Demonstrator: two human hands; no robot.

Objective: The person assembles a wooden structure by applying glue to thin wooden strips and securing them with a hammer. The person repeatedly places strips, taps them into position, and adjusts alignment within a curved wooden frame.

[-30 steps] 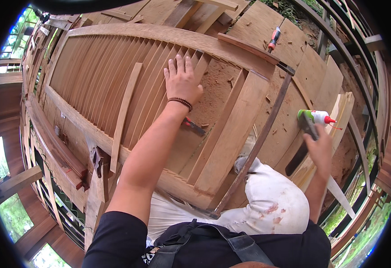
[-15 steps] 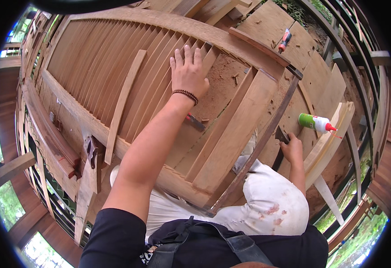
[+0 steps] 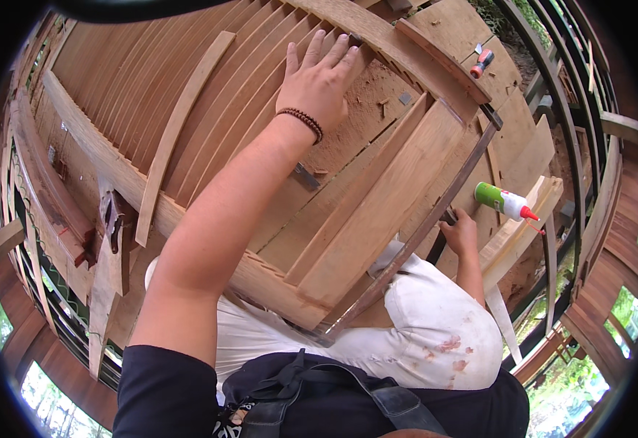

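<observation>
My left hand (image 3: 317, 84), a beaded bracelet on its wrist, lies with fingers spread on the end slats of a louvred wooden panel (image 3: 384, 212). Thin wooden slats (image 3: 209, 95) run in a slanted row between its side rails. By its fingertips is a small dark block (image 3: 355, 39) at the far rail. Beyond the near end of the panel, my right hand (image 3: 460, 233) is closed around a dark object (image 3: 449, 216), mostly hidden by the fingers and a long metal clamp bar (image 3: 428, 237). The bar crosses the panel's right end.
A green and white glue bottle (image 3: 505, 201) with red nozzle lies by light boards (image 3: 523, 233) at right. A red-and-black screwdriver-like handle (image 3: 481, 64) is farther back. A loose strip (image 3: 184, 139) rests across the slats. A metal blade (image 3: 306, 177) shows below the panel's opening.
The view has shifted, and the panel sits farther left and up. My left hand stays at the end slats. My right hand has moved left, closer to the clamp bar, with the dark object.
</observation>
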